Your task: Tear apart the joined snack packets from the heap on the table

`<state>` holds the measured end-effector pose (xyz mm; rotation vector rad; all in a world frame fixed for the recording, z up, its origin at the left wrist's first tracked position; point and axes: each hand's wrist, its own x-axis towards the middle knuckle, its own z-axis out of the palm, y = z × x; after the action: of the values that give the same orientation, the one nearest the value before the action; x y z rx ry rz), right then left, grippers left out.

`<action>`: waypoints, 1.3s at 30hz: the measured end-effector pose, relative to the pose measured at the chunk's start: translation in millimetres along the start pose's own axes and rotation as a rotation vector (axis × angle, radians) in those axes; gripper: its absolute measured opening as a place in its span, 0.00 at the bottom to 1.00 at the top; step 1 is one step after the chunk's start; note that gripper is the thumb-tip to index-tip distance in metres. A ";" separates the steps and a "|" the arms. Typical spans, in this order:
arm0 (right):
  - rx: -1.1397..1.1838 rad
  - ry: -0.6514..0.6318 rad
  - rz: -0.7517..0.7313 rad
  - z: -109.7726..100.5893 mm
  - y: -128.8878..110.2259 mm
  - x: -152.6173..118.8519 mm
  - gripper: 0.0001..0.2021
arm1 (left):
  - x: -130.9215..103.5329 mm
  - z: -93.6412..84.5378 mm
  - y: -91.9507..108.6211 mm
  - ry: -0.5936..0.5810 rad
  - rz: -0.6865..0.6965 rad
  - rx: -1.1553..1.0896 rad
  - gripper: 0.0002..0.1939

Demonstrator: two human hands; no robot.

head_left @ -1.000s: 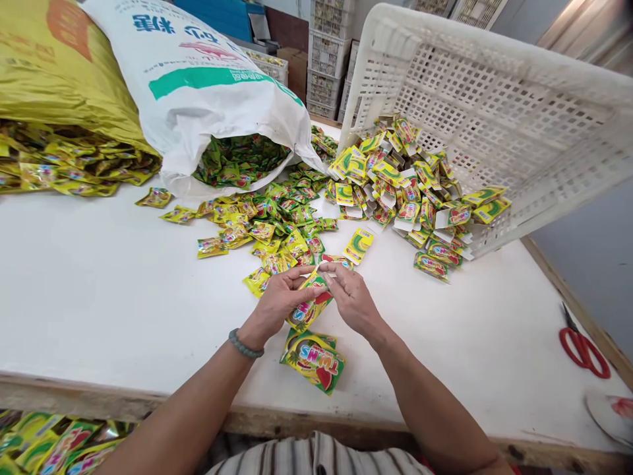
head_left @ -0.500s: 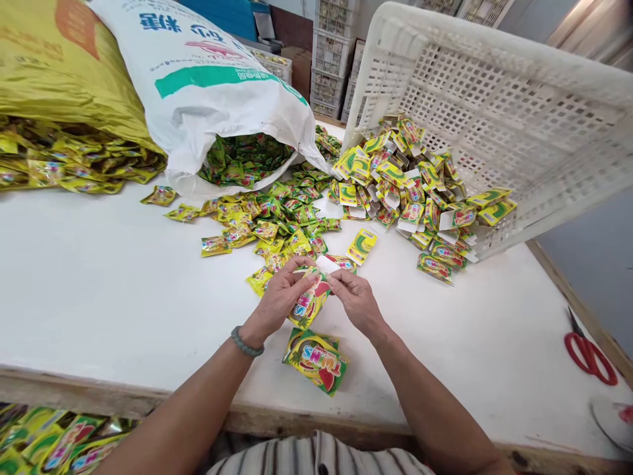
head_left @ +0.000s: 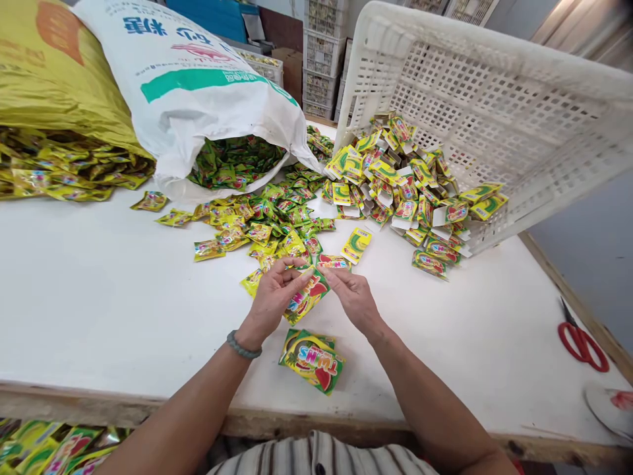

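Between both hands is a small yellow-green candy box (head_left: 304, 301) with colourful lettering and a watermelon picture. My left hand (head_left: 275, 295) is closed on its left side, thumb across the front. The fingers of my right hand (head_left: 352, 295) pinch the box's upper right corner. Just below, two similar boxes (head_left: 314, 361) overlap on the white table (head_left: 123, 297). Beyond my fingertips lie another printed box (head_left: 334, 262) and a yellow box (head_left: 356, 245). Yellow and green candy sachets (head_left: 267, 227) are heaped ahead of my left hand.
A white sack (head_left: 198, 99) spills green sachets; a yellow sack (head_left: 54, 79) stands left of it. At the right, a tipped white crate (head_left: 494, 92) holds a pile of boxes (head_left: 395, 178). Red-handled scissors (head_left: 583, 343) lie near the right edge. Filled packets (head_left: 54, 452) sit below the table edge.
The white flap at the top of the held box no longer shows; that end now looks closed. My right fingers have moved onto its corner. The whole view has shifted slightly.
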<state>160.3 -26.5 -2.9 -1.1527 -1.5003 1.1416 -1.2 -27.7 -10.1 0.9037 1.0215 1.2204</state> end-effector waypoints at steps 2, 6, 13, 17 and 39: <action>0.042 0.042 0.061 2.4 0.2 1.3 0.12 | 0.4 1.0 -0.9 0.000 0.001 0.007 0.23; 0.256 0.103 0.165 5.8 -0.1 4.7 0.12 | 1.3 2.6 -1.5 0.004 -0.012 0.011 0.22; 0.264 0.041 0.251 -7.8 3.4 7.8 0.13 | 0.4 -0.3 -2.1 0.011 -0.034 -0.005 0.22; 0.137 -0.092 0.132 -11.3 1.6 2.5 0.14 | -1.2 -0.4 1.4 0.035 -0.058 -0.062 0.23; -0.887 -0.052 -0.122 -19.2 51.7 17.2 0.26 | -7.4 -16.6 18.9 -0.182 0.137 0.609 0.10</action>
<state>184.0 0.2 -48.2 -1.5660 -2.1701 0.3903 -23.1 -32.2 3.6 1.5477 1.2197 0.9202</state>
